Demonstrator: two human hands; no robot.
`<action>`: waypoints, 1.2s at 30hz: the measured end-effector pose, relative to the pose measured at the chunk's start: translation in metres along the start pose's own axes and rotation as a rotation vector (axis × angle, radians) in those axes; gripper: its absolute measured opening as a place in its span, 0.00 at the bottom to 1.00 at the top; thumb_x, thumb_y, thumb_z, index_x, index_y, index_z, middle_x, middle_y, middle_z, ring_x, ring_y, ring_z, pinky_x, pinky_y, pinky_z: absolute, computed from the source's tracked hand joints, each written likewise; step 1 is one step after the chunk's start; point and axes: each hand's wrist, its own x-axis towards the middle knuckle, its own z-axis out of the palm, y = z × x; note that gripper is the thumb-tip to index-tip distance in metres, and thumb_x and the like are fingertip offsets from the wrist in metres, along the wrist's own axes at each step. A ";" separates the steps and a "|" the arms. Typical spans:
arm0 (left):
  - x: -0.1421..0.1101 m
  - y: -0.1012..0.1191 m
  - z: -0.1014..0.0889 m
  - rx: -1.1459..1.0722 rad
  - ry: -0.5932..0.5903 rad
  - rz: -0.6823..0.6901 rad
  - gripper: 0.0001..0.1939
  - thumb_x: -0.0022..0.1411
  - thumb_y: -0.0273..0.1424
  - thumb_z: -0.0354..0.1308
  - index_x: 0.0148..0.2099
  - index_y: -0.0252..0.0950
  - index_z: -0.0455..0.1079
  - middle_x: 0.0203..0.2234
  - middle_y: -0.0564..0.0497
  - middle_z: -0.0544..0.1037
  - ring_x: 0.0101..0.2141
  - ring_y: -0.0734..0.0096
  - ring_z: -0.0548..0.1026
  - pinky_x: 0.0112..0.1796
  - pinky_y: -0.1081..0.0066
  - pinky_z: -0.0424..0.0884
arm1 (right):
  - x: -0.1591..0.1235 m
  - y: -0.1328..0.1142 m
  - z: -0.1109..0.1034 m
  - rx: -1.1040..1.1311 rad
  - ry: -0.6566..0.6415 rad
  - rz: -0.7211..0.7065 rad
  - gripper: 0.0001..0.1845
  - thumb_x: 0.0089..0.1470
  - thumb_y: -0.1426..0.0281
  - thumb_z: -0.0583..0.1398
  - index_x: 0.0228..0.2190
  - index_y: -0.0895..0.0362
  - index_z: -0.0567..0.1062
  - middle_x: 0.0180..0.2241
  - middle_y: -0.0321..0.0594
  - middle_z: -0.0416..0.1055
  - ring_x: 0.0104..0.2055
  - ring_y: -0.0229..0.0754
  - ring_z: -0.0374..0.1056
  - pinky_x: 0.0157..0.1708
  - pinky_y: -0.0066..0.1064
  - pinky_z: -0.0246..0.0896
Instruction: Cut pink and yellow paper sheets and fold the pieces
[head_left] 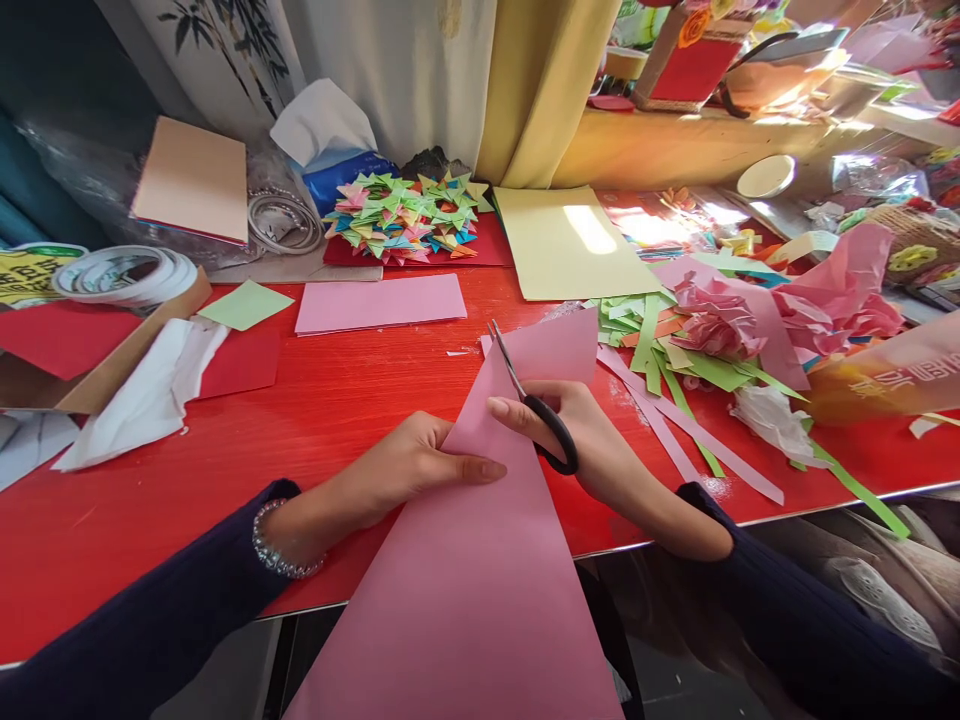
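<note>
A large pink paper sheet (457,580) runs from over the table's front edge up between my hands. My left hand (420,458) pinches it, thumb on top and fingers hidden beneath. Black-handled scissors (556,432) are in my right hand (581,420), with the thumb stretched across toward the blades. The blades point up and left across the far part of the sheet, where a flap of the pink paper stands to the right of them. Whether the blades are apart is hard to make out.
Folded pink paper (382,303) lies beyond my hands on the red table (330,370). Paper strips (682,400) and crumpled pink paper (720,310) crowd the right. Star-shaped folded papers (405,215) and pale yellow sheets (574,245) lie behind; tape rolls (124,275) sit left.
</note>
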 end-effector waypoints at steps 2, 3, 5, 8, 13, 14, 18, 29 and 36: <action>0.001 -0.001 0.000 -0.025 -0.008 0.008 0.08 0.52 0.35 0.65 0.31 0.34 0.77 0.24 0.52 0.79 0.24 0.74 0.76 0.24 0.79 0.71 | 0.001 0.003 0.000 0.020 0.004 0.004 0.29 0.46 0.53 0.63 0.16 0.56 0.53 0.16 0.26 0.44 0.18 0.29 0.42 0.16 0.25 0.35; 0.002 -0.001 0.000 -0.044 -0.011 0.012 0.08 0.52 0.34 0.65 0.32 0.34 0.77 0.25 0.52 0.79 0.24 0.74 0.76 0.24 0.78 0.72 | 0.002 0.004 -0.001 0.032 0.000 0.010 0.28 0.46 0.53 0.63 0.16 0.56 0.54 0.16 0.26 0.46 0.18 0.29 0.44 0.16 0.25 0.36; 0.003 0.000 0.000 -0.071 -0.006 0.011 0.07 0.52 0.33 0.66 0.32 0.34 0.77 0.25 0.52 0.80 0.24 0.74 0.77 0.25 0.78 0.73 | 0.003 0.006 -0.002 0.051 -0.018 0.023 0.27 0.47 0.53 0.63 0.16 0.56 0.57 0.14 0.27 0.50 0.16 0.29 0.49 0.16 0.25 0.40; 0.005 0.003 -0.006 -0.079 0.044 0.001 0.08 0.51 0.33 0.66 0.33 0.33 0.77 0.25 0.51 0.80 0.25 0.73 0.77 0.26 0.77 0.73 | 0.002 0.006 -0.004 0.045 -0.022 0.028 0.25 0.48 0.53 0.62 0.16 0.57 0.61 0.13 0.29 0.57 0.16 0.31 0.55 0.16 0.25 0.45; 0.001 0.013 -0.037 0.045 0.258 0.038 0.13 0.48 0.36 0.67 0.34 0.33 0.74 0.28 0.49 0.80 0.25 0.70 0.77 0.25 0.74 0.73 | -0.010 0.003 -0.019 0.132 0.080 -0.090 0.19 0.51 0.54 0.60 0.23 0.57 0.70 0.17 0.31 0.62 0.18 0.32 0.58 0.19 0.27 0.51; 0.000 0.015 -0.044 0.113 0.287 0.042 0.15 0.48 0.37 0.67 0.36 0.34 0.73 0.29 0.48 0.80 0.26 0.68 0.77 0.25 0.74 0.72 | -0.016 0.002 -0.025 0.166 0.092 -0.148 0.18 0.52 0.54 0.59 0.27 0.57 0.72 0.18 0.32 0.63 0.18 0.33 0.58 0.20 0.27 0.51; 0.000 0.021 -0.069 0.529 0.422 0.084 0.27 0.49 0.42 0.64 0.50 0.37 0.68 0.42 0.45 0.77 0.36 0.59 0.77 0.30 0.69 0.74 | -0.041 -0.006 -0.052 0.253 0.224 -0.343 0.23 0.48 0.49 0.60 0.35 0.55 0.77 0.20 0.35 0.64 0.21 0.36 0.58 0.19 0.31 0.49; -0.016 0.027 -0.082 1.400 0.532 0.201 0.38 0.57 0.54 0.49 0.63 0.36 0.55 0.63 0.42 0.53 0.62 0.50 0.52 0.58 0.52 0.54 | -0.042 0.007 -0.082 -0.410 0.475 0.016 0.30 0.39 0.62 0.68 0.46 0.51 0.68 0.29 0.36 0.65 0.32 0.41 0.63 0.32 0.33 0.58; -0.031 -0.007 -0.034 1.646 0.229 0.330 0.49 0.55 0.58 0.48 0.67 0.28 0.45 0.66 0.36 0.42 0.64 0.46 0.40 0.59 0.50 0.49 | -0.054 0.028 -0.097 -0.927 0.389 0.206 0.22 0.54 0.61 0.56 0.50 0.53 0.66 0.38 0.49 0.73 0.37 0.54 0.70 0.33 0.39 0.58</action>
